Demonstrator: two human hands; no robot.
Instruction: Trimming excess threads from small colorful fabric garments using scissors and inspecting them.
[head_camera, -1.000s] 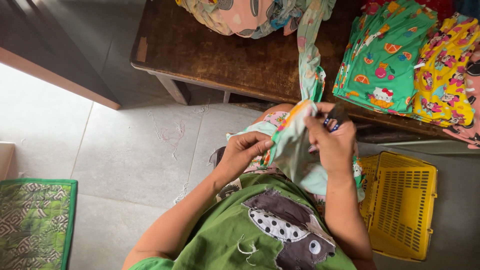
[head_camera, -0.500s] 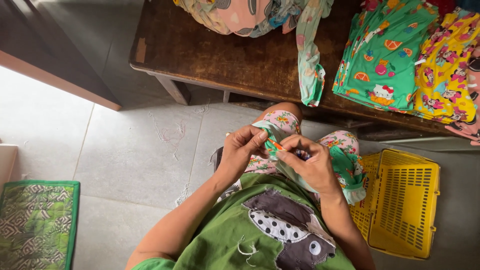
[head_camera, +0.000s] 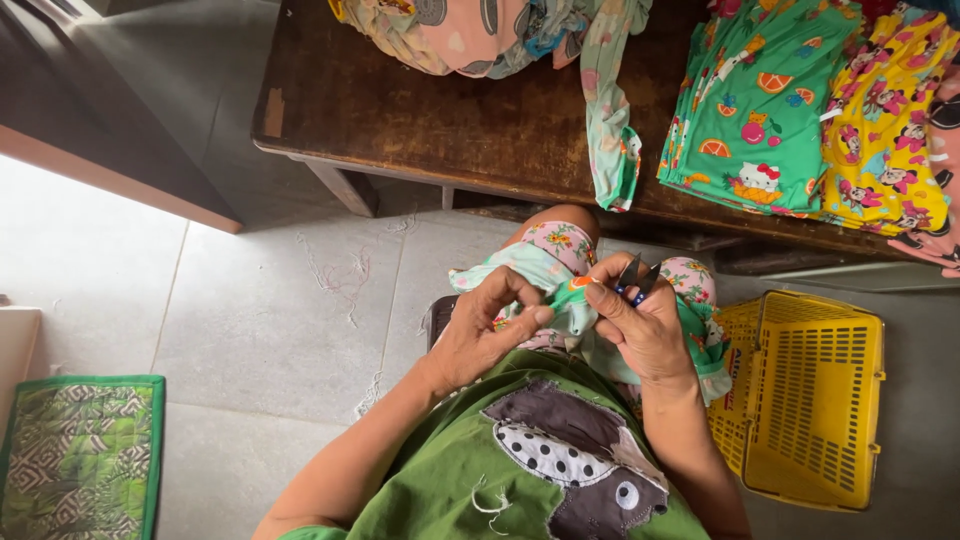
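Over lap, left hand (head_camera: 480, 335) pinching green garment (head_camera: 575, 300), right hand (head_camera: 645, 325) (unmoved) gripping scissors (head_camera: 635, 275).

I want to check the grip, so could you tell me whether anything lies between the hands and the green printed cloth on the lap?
Nothing visible: both the left hand and right hand pinch the green printed cloth directly.

You have two hands at work: your left hand (head_camera: 485, 335) and your right hand (head_camera: 640, 325), sharing one green printed garment (head_camera: 565, 300) and one pair of small scissors (head_camera: 635, 275). On the one wooden table (head_camera: 440, 120) you can count two folded stacks, one green (head_camera: 755, 110) and one yellow (head_camera: 880, 130), plus one loose heap of cloth (head_camera: 480, 35). On the floor: one yellow basket (head_camera: 815, 400) and one green mat (head_camera: 80, 455).
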